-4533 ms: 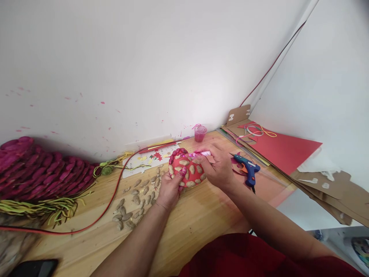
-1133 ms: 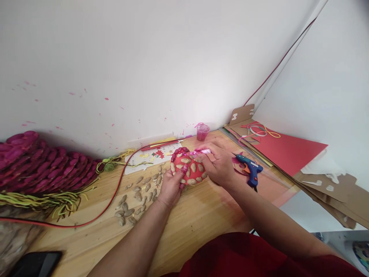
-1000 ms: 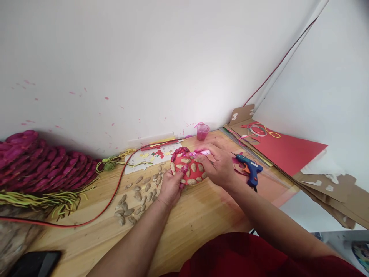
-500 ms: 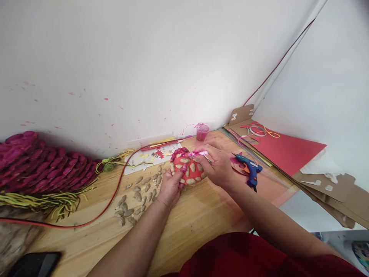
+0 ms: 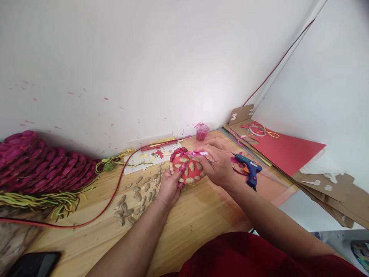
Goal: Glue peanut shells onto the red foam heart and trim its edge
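Observation:
A red round piece (image 5: pixel 188 168) studded with tan peanut shells sits on the wooden table (image 5: pixel 190 227), its far rim painted pink. My left hand (image 5: pixel 170 186) grips its near left edge, thumb on top. My right hand (image 5: pixel 217 165) is closed round a thin white brush with a pink tip (image 5: pixel 198 153), which touches the piece's upper rim.
Loose peanut shells (image 5: pixel 138 200) lie left of the piece. A blue glue gun (image 5: pixel 248 169) rests to the right, a pink paint cup (image 5: pixel 201 132) stands by the wall. Red paper (image 5: pixel 285 148) and cardboard (image 5: pixel 331 196) lie at right, a magenta shell piece (image 5: pixel 43 165) and red cord (image 5: pixel 115 192) at left.
The brush tip has crept a little leftward along the rim of the piece. My left hand has kept its grip; the view has shifted slightly.

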`<state>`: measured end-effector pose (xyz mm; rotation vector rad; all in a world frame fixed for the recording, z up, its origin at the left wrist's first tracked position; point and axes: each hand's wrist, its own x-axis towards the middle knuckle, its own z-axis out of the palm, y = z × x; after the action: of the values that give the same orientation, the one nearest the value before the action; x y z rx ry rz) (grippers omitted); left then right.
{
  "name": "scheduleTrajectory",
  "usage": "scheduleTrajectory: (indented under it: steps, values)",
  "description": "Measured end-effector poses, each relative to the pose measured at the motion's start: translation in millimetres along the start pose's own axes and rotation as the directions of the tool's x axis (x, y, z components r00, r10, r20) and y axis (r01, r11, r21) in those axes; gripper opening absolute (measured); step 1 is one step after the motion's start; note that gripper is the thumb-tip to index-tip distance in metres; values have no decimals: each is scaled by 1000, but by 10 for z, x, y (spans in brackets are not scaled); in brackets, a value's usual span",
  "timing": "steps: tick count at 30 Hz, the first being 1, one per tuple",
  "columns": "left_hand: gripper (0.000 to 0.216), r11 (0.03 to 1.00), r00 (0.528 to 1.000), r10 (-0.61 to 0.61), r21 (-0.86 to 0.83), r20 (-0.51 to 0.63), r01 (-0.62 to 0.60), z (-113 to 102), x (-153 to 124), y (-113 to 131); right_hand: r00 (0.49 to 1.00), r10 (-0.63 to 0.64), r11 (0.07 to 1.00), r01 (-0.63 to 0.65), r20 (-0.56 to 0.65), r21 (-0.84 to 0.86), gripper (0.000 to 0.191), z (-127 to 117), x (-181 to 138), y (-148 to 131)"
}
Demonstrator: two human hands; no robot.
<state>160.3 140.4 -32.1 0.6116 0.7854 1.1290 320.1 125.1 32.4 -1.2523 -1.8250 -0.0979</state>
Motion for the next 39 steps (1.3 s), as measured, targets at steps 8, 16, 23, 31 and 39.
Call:
scheduleTrajectory:
  steps: [8,16,23,31,39]
  values:
    - [53,999,1000,26,36,18,-26,27,-13,-14,1000,21,998,-21,4,57,9,8,-4,-25]
    - [48,987,990,107,110,88,-116,-8,-1,-83,995,60,990,-49,-80,136,9,11,-19,-79]
    - [47,982,988,105,143,112,-121,-94,41,-168,985,110,986,-91,-131,143,8,24,-36,-4]
    - [50,981,989,117,144,85,-129,-71,31,-144,984,140,976,-118,-114,183,8,6,-32,25]
    - [49,984,990,105,138,93,-117,-80,35,-146,985,132,981,-113,-113,160,8,4,-64,38]
